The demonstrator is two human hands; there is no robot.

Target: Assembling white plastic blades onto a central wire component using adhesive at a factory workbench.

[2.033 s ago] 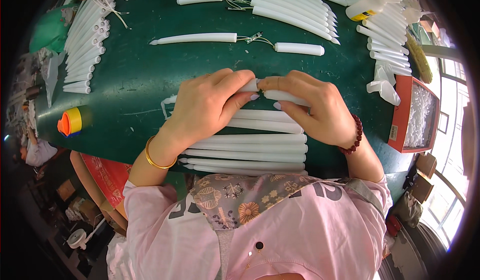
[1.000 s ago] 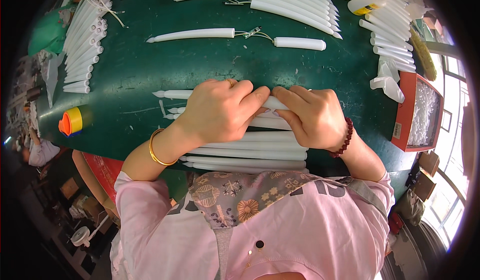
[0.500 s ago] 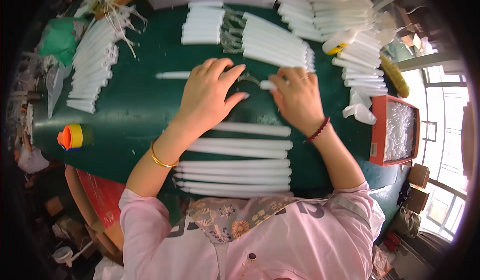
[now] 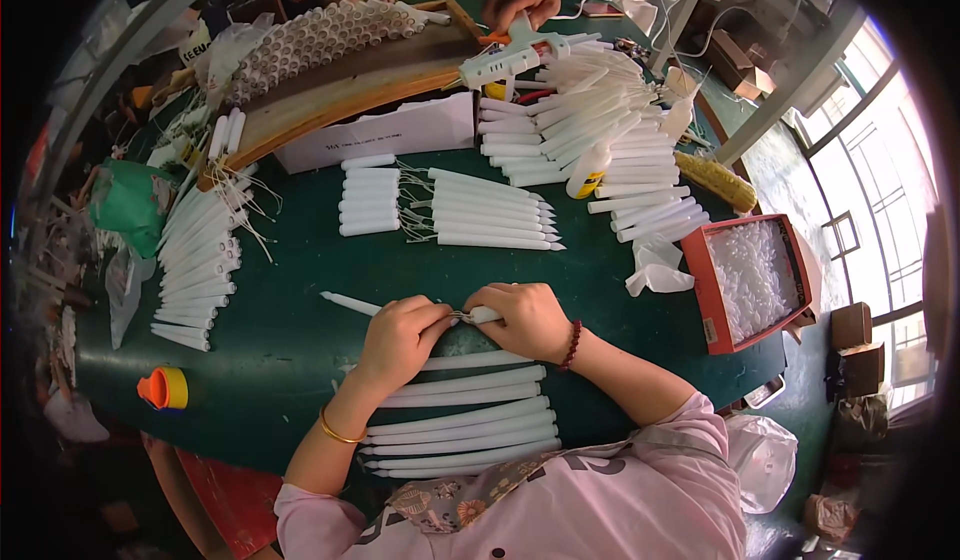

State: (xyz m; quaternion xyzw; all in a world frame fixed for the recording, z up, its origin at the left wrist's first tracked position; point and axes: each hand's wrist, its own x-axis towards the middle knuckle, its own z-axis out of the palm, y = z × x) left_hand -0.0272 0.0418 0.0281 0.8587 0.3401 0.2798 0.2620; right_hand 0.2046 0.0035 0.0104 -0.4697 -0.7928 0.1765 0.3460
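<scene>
1. left hand [image 4: 400, 332]: closed on a long white tapered tube [image 4: 350, 303] lying on the green table [image 4: 290, 290], tip pointing left.
2. right hand [image 4: 530, 320]: closed on a short white tube piece [image 4: 484, 314]; the two hands meet at a small metal wire joint [image 4: 460, 314].
3. just below the hands: a row of long white tubes [image 4: 460, 425] lying parallel at the table's near edge.
4. beyond the hands: paired tube sets [image 4: 450, 210] in rows.
5. right: red box [image 4: 700, 300] of clear parts.
6. left: orange cap [image 4: 163, 388].
</scene>
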